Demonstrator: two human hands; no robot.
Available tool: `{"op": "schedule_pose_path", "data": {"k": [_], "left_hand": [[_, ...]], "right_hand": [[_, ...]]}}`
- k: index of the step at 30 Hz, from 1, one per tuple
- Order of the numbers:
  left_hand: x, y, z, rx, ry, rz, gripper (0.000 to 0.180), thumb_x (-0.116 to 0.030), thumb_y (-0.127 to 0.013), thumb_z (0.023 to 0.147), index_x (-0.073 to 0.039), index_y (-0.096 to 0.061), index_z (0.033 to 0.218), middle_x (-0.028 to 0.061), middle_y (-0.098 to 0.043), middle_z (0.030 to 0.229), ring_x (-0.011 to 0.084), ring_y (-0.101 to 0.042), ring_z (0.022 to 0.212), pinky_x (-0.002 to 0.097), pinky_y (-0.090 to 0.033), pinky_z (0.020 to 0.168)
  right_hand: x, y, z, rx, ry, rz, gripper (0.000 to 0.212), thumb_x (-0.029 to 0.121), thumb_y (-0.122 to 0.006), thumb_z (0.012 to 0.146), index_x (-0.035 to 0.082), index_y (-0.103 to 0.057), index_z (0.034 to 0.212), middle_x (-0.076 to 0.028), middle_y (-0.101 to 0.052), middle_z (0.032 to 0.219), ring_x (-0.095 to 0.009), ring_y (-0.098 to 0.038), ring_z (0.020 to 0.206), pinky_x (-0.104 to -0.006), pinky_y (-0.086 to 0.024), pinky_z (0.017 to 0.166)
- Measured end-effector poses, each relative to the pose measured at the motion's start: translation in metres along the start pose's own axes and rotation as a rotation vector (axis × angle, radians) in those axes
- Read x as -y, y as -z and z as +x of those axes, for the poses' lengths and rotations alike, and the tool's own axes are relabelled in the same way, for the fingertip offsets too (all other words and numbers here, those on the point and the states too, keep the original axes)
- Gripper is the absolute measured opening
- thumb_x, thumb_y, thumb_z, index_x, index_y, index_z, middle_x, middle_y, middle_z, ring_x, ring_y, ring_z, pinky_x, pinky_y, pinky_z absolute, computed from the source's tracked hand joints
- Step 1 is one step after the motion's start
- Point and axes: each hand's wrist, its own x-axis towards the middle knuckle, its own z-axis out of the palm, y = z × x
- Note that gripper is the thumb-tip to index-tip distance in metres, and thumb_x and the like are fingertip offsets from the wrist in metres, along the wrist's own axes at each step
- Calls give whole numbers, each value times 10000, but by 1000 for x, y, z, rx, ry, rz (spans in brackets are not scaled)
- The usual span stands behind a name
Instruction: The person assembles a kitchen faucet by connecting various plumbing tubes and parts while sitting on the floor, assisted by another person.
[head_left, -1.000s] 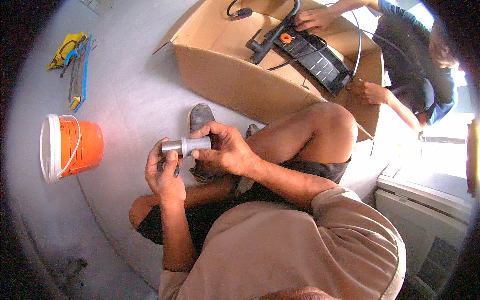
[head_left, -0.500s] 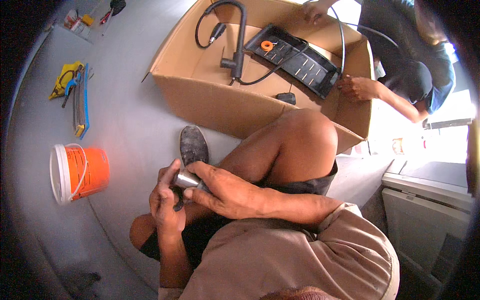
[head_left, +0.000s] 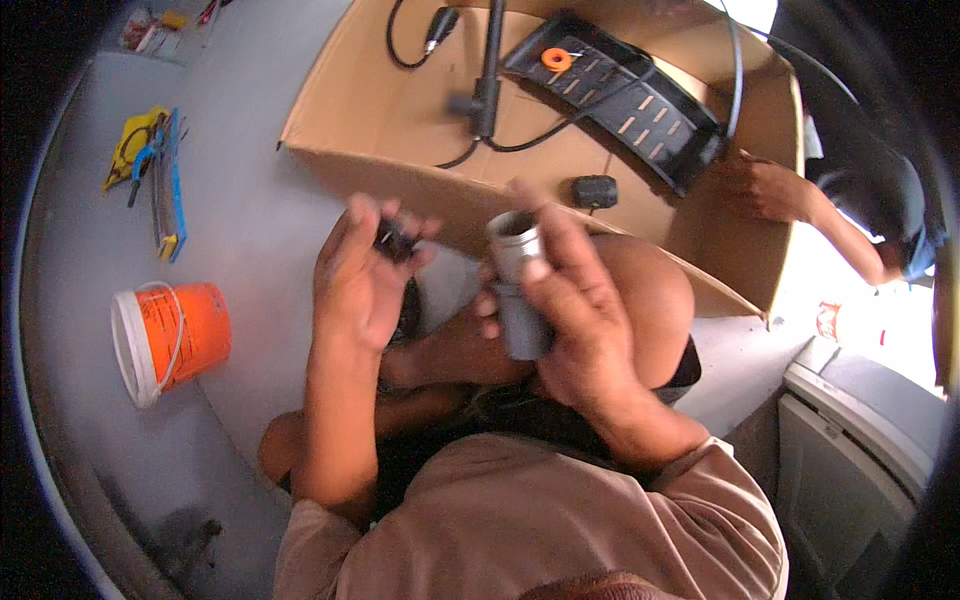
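My left hand point(head_left: 350, 275) is raised on the near side of the cardboard box, its fingertips closed around a small black part point(head_left: 396, 240) that is blurred. To the right of it, my right hand point(head_left: 592, 325) grips a dark grey cylinder point(head_left: 524, 328), tilted, with its silver, hollow metal end upward. The two pieces are apart. Beyond both hands, a black pipe point(head_left: 487, 90) with a short side stub and black hoses lies in the box, beside a slotted black tray point(head_left: 640, 112). An orange tape roll point(head_left: 556, 60) rests on the tray.
The open cardboard box point(head_left: 370, 180) fills the far middle, with a small black block point(head_left: 595, 192) inside. A co-worker's hand point(head_left: 775, 190) is at its right end. Left on the floor are an orange bucket point(head_left: 205, 335) on its side and a blue hacksaw point(head_left: 176, 190).
My hands have moved apart: the left up with the small black part, the right rightward with the cylinder, its open end now upward. The view has shifted slightly.
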Motion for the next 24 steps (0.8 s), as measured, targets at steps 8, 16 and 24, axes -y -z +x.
{"op": "schedule_pose_path", "data": {"k": [8,16,24], "left_hand": [[5,-47,77,111,-48,82,269,-179,-447,1088,40,-549,1205,215,-667,1174,373,-686,1077,498,-579,970],[-18,-42,158,133,-44,206,248,-108,-491,1060,101,-523,1188,244,-656,1121,387,-692,1048,473,-606,952],[6,-64,195,293,142,358,234,-44,-572,980,114,-572,1154,211,-678,1116,385,-677,1097,507,-590,961]], "right_hand": [[72,12,37,-40,138,-284,595,287,-565,981,65,-414,1512,-150,-619,1025,-201,-654,812,-269,-548,620],[97,27,78,-279,619,-1165,390,157,-526,1020,131,-555,1408,-22,-609,1058,-98,-554,826,-227,-475,730],[110,82,139,-44,548,-1439,303,149,-562,1005,94,-629,1295,-69,-650,1032,-174,-613,912,-321,-505,844]]}}
